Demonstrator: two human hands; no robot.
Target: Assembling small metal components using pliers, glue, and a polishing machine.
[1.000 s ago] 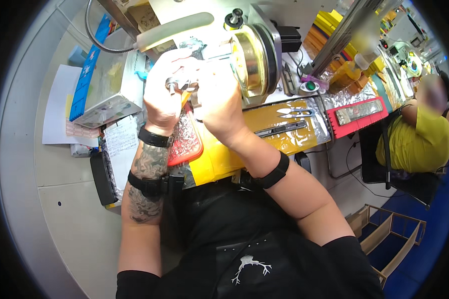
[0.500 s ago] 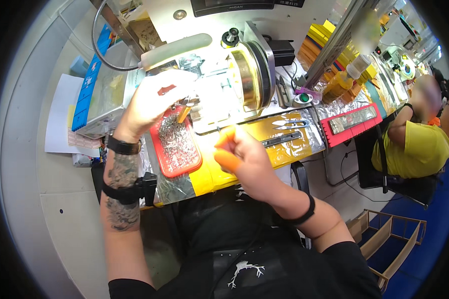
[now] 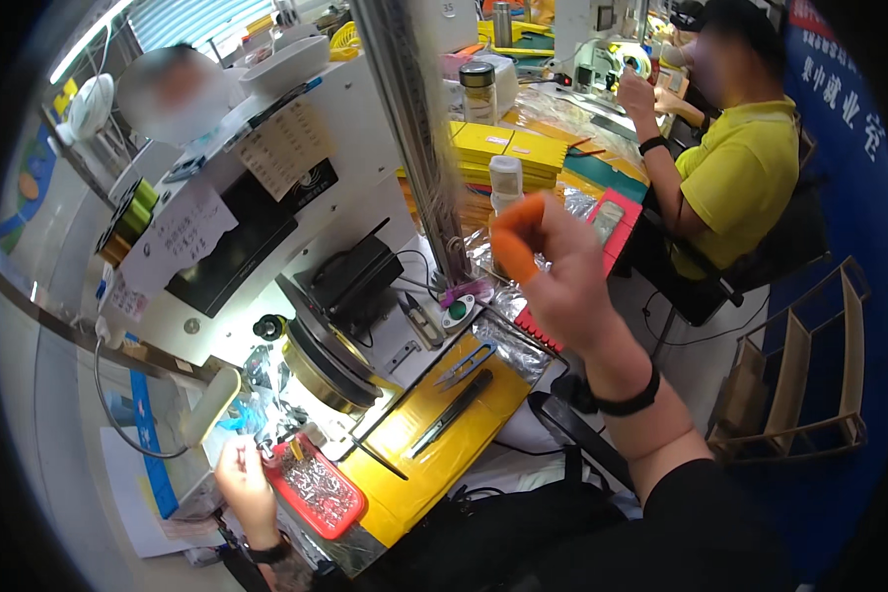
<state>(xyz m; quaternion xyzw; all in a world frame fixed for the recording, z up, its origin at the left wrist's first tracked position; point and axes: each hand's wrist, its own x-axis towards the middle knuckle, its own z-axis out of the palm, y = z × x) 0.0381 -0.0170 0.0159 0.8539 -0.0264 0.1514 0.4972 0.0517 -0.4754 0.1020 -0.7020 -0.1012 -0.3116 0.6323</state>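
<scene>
Down there, my left hand (image 3: 245,488) is beside the red tray (image 3: 333,532), my right hand (image 3: 572,271) raised well away.
Left fingers bunch; right thumb and forefinger curl close, wearing orange covers (image 3: 513,254); I cannot tell if either grips anything. The tray holds metal bits (image 3: 316,488) on the yellow-covered counter (image 3: 405,501).

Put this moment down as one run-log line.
left hand: beside red tray, hold unclear | right hand: apart from tray, orange finger covers on | tray: small shiny pieces
</scene>
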